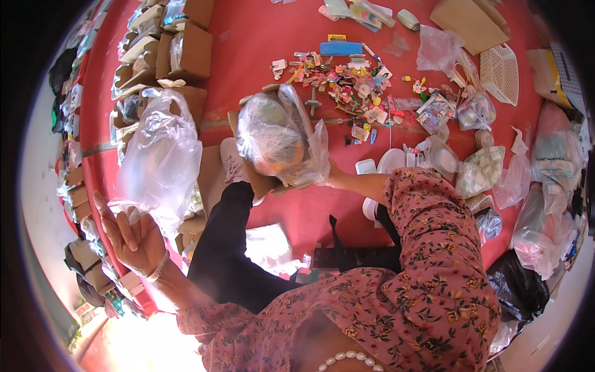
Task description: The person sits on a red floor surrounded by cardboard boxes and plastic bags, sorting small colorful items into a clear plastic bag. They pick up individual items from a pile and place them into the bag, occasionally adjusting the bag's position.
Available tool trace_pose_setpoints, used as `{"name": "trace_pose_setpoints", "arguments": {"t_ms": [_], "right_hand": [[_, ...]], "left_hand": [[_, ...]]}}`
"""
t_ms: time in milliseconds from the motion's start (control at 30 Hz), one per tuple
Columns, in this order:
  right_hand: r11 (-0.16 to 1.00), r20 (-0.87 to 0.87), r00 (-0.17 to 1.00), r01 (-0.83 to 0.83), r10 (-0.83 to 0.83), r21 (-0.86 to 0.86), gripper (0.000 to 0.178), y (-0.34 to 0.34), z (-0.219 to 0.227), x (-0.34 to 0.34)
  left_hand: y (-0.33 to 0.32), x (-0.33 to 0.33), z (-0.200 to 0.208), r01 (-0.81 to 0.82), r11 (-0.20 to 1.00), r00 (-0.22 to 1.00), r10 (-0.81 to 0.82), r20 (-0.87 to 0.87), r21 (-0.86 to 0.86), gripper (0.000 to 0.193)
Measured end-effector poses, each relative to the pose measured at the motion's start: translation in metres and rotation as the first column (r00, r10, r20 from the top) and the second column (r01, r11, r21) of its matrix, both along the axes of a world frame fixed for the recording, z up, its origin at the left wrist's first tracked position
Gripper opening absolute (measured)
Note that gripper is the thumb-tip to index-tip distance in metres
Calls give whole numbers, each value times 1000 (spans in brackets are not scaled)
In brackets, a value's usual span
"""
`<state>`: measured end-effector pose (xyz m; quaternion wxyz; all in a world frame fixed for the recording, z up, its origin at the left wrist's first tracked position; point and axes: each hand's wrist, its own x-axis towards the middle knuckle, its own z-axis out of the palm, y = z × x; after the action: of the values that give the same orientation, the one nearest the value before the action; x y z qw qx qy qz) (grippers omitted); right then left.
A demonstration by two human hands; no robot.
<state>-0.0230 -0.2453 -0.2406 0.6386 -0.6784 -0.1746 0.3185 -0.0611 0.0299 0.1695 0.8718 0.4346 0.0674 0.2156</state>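
Note:
On the left, my left hand (pixel 131 240) pinches the lower end of a large, clear plastic bag (pixel 161 155), with a finger or two raised. The bag hangs loosely in front of a row of cartons. In the middle, a bundle wrapped in clear plastic (pixel 269 133) sits in a small cardboard box (pixel 263 181); its contents show green and orange patches. My right hand (pixel 333 177) reaches the right side of the box and its loose plastic. The fingers of that hand are hidden behind them.
Small colourful trinkets (pixel 347 87) lie heaped on the red floor (pixel 260 43). A white perforated basket (pixel 499 74) stands at the far right. Open cardboard boxes (pixel 186 53) line the left side. Filled plastic bags (pixel 539 229) and a black bag (pixel 519 285) crowd the right.

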Motion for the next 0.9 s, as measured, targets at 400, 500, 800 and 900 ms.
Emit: {"name": "trace_pose_setpoints", "arguments": {"t_ms": [400, 500, 800, 900], "right_hand": [[952, 222, 969, -35, 106, -304, 26, 120, 11, 84], [796, 166, 931, -176, 326, -579, 22, 136, 4, 94], [669, 492, 826, 202, 276, -715, 23, 108, 51, 232], [697, 611, 694, 220, 380, -683, 38, 126, 55, 270]], "left_hand": [[-14, 17, -13, 12, 1000, 994, -11, -112, 9, 39], [-14, 21, -22, 33, 999, 992, -35, -122, -18, 40], [-6, 20, -21, -58, 997, 986, 50, -162, -44, 37], [-6, 23, -22, -150, 988, 962, 155, -226, 38, 37]]}}
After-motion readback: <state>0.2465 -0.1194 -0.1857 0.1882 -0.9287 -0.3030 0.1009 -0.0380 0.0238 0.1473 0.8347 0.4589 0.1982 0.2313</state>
